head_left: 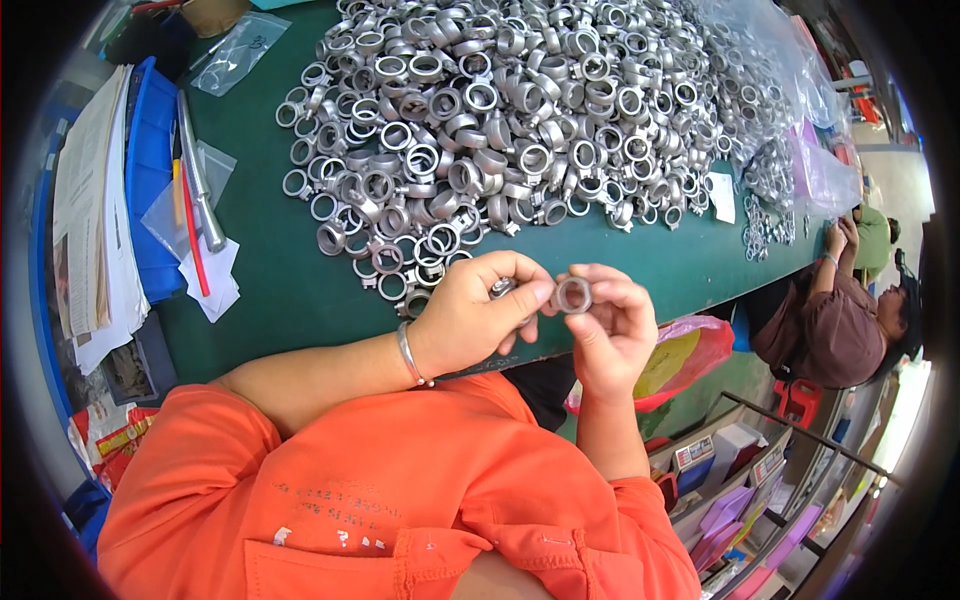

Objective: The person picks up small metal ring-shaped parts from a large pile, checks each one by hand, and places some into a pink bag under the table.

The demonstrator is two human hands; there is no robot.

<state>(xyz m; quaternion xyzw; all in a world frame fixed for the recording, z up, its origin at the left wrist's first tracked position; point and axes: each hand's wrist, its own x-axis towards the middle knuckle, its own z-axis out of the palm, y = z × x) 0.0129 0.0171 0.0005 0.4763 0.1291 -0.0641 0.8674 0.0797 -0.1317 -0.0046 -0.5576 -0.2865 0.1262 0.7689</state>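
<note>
Just beyond my lap, my right hand (pixel 615 325) pinches a grey metal ring (pixel 573 296) between thumb and fingers, with its round opening facing up toward me. My left hand (pixel 482 308) is closed, thumb and forefinger tips meeting right beside that ring. A small shiny metal part (pixel 503 288) shows in the curl of the left fingers; its full shape is hidden. Past both hands spreads a big heap of similar metal rings (pixel 520 120), many with a small lug on the side, lying on the green tabletop (pixel 270 270).
A blue tray (pixel 150 190) with papers (pixel 95 220), a red pen (pixel 195 240) and a metal rod-like tool (pixel 200 175) lies left. Clear plastic bags (pixel 810 90) lie at right. A pink-rimmed bag (pixel 690 360) hangs below the table edge. Another person (pixel 830 330) sits far right.
</note>
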